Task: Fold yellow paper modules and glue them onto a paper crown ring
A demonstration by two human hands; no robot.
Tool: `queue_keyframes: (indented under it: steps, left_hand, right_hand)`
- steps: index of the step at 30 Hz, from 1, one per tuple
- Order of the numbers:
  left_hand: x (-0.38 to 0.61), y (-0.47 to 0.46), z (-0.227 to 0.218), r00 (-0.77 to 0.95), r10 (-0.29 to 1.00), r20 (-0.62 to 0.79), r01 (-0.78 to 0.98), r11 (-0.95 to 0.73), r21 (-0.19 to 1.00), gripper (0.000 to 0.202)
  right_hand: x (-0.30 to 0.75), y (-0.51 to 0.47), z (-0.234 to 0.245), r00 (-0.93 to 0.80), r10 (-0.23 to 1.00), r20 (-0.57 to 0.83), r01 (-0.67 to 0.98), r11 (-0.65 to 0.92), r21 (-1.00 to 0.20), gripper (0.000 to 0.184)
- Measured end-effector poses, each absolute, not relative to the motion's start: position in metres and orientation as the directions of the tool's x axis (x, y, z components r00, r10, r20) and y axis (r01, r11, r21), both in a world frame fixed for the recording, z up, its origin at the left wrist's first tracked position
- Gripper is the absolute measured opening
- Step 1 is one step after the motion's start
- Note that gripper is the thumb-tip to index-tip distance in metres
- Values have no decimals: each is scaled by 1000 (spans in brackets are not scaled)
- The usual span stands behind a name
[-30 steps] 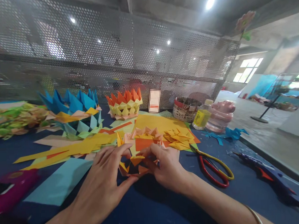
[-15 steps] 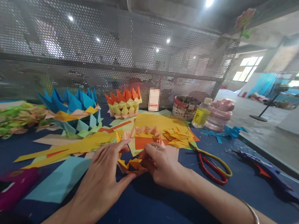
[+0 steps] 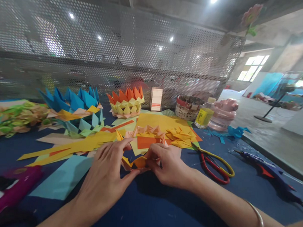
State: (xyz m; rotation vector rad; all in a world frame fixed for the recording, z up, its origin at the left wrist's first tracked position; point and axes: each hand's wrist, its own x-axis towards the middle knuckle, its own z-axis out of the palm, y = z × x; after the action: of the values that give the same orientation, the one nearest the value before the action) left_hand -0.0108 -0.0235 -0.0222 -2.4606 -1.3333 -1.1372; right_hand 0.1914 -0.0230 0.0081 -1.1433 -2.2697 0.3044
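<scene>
Between my hands is a ring of folded paper [image 3: 149, 130], peach along its far side with yellow-orange pieces on the near side. My left hand [image 3: 105, 164] curves round the ring's left part, fingers behind and thumb along the near lower edge. At the near right, my right hand [image 3: 167, 164] pinches the ring beside a yellow-orange folded piece [image 3: 140, 161]. Its fingertips are partly hidden. A pile of yellow folded pieces [image 3: 181, 136] lies just beyond my right hand. Red-and-yellow-handled scissors [image 3: 216, 164] rest to its right.
A blue paper crown [image 3: 76, 101] and an orange-and-yellow one [image 3: 127, 103] stand behind. At right are a glue gun [image 3: 269, 171], a labelled bottle [image 3: 205, 114] and a newspaper basket [image 3: 188, 108]. A magenta tool [image 3: 22, 186] and blue paper [image 3: 61, 177] lie left.
My right hand has shifted slightly right along the ring's near edge, and the yellow-orange piece beside it sits at a different angle. My left hand keeps its hold. The camera view moved slightly.
</scene>
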Motion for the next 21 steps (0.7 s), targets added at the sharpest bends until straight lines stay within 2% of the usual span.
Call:
queue_keyframes:
  steps: [11,21]
  left_hand:
    - [-10,-23,-22,312,680,664,778,-584,232,64]
    - [-10,-24,-20,319,685,655,784,-579,224,63]
  right_hand:
    - [196,-25,9,-494,784,377,631,621,-464,23]
    - [194,-28,12,-530,744,406,607,668,-430,11]
